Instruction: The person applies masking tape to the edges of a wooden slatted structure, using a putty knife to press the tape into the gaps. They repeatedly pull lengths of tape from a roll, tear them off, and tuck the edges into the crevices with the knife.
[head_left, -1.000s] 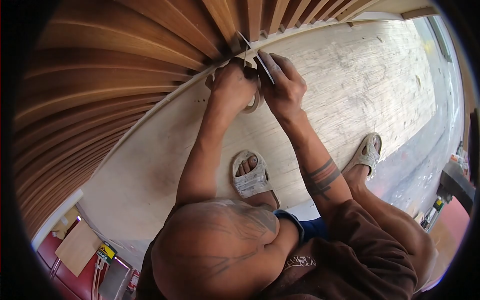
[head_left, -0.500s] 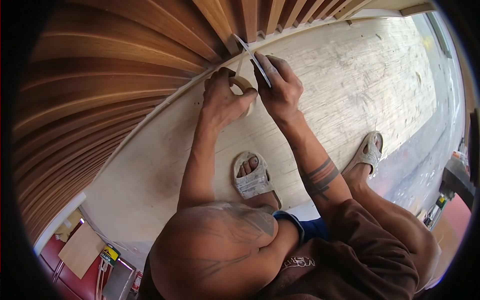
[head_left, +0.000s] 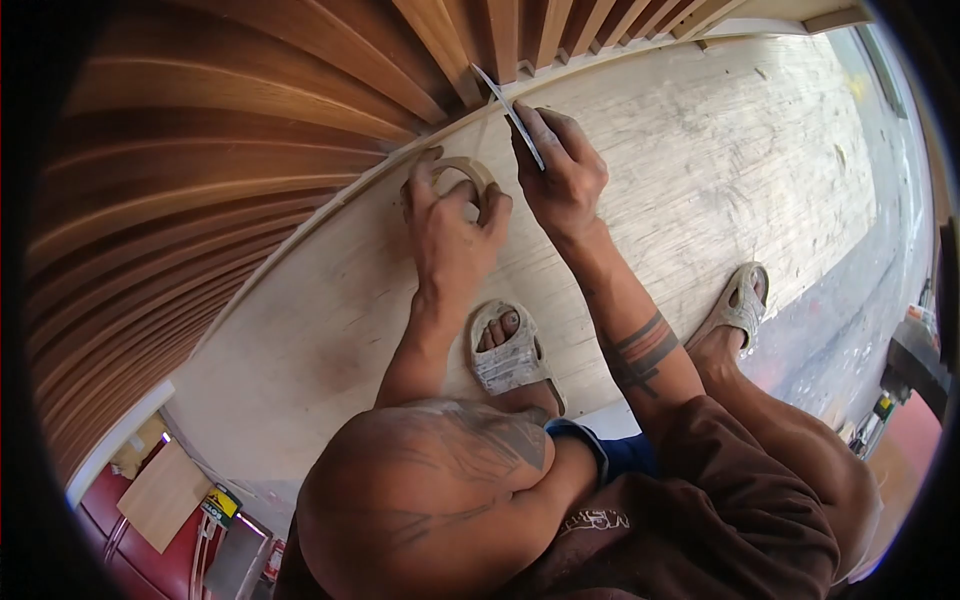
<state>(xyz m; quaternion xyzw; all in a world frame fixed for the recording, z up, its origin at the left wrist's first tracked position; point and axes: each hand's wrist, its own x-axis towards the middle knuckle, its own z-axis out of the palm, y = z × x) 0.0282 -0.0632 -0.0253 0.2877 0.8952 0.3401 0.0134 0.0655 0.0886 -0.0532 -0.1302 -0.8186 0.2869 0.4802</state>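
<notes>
My left hand is closed around a roll of masking tape, thumb and fingers gripping its ring. A thin pale strip of tape runs up from the roll toward the slats. In my right hand is a thin flat scraper, seen nearly edge-on. Its tip reaches the foot of the brown wooden slats, close to where the strip meets them. The scraper's far side is hidden behind my fingers.
Pale scuffed boarding lies under my hands, with a narrow light edging strip along the slats. My sandalled feet rest at a sandal and another sandal. A wooden panel is at lower left.
My left hand has shifted slightly down and turned, so the tape roll's opening shows differently. My right hand and the scraper have barely moved.
</notes>
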